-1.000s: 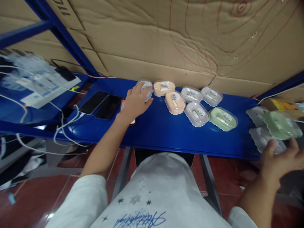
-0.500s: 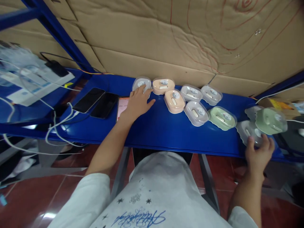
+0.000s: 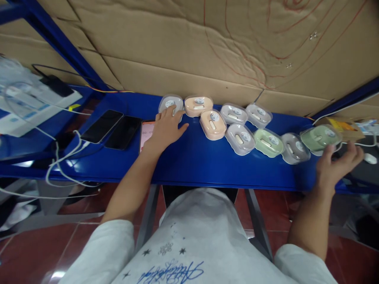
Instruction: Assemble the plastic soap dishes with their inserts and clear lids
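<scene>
Several small oval cases lie in a row on a blue shelf [image 3: 192, 163]: clear ones [image 3: 240, 138], two peach ones [image 3: 212, 124] and green ones [image 3: 268, 142]. My left hand [image 3: 164, 130] lies flat on the shelf with its fingers stretched out. Its fingertips touch the leftmost clear case [image 3: 170, 103], and its wrist covers part of a pink-screened phone [image 3: 146, 132]. My right hand [image 3: 337, 165] is open with spread fingers at the row's right end. It sits just below a green case [image 3: 319, 137], its thumb at that case's edge. A clear case [image 3: 294, 148] lies beside it.
Two dark phones [image 3: 102, 126] [image 3: 122, 132] lie left of my left hand, with white cables [image 3: 65, 157] and a white box [image 3: 29, 104] further left. Cardboard [image 3: 207, 47] backs the shelf. A small white object [image 3: 370, 157] and a yellow box [image 3: 346, 127] sit at far right.
My right hand brought a clear case and a green case in from the right; both now lie at the row's right end. My left hand stayed by the leftmost clear case.
</scene>
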Available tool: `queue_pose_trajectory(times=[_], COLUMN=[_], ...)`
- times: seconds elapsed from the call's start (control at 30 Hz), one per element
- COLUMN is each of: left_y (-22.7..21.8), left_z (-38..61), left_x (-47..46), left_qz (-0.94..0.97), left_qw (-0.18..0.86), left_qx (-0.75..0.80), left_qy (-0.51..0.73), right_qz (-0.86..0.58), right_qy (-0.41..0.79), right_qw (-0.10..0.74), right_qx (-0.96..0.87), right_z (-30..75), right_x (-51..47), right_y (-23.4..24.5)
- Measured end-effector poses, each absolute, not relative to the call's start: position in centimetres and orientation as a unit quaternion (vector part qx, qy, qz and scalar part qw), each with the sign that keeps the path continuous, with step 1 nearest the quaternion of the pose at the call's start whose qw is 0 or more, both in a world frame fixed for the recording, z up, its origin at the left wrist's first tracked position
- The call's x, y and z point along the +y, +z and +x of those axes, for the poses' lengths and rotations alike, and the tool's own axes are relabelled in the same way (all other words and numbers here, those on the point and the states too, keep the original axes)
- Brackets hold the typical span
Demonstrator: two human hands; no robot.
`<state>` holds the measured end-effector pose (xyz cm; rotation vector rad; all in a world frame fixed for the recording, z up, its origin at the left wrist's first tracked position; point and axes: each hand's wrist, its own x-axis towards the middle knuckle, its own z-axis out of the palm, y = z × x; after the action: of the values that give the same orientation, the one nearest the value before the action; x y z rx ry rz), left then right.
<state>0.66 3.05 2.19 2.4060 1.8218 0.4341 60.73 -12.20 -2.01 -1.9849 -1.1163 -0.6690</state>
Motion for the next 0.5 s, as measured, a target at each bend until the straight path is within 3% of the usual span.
queue_pose_trajectory(times=[0.13, 0.5], left_y=[1.7, 2.7], left_z=[0.4, 0.8], left_x=[3.3, 3.1], left_qz=[0.784, 0.795], left_qw=[0.035, 0.045], left_qx=[0.604, 0.584], left_qy=[0.136, 0.156], right_qz=[-0.844, -0.806], right_qy=[-0.118, 0.001], right_qw=[0.354, 0.288], right_qx=[-0.385, -0.517], right_z=[62.5, 58.8], right_x=[-8.2, -3.4], right_y=[-1.1, -0.7])
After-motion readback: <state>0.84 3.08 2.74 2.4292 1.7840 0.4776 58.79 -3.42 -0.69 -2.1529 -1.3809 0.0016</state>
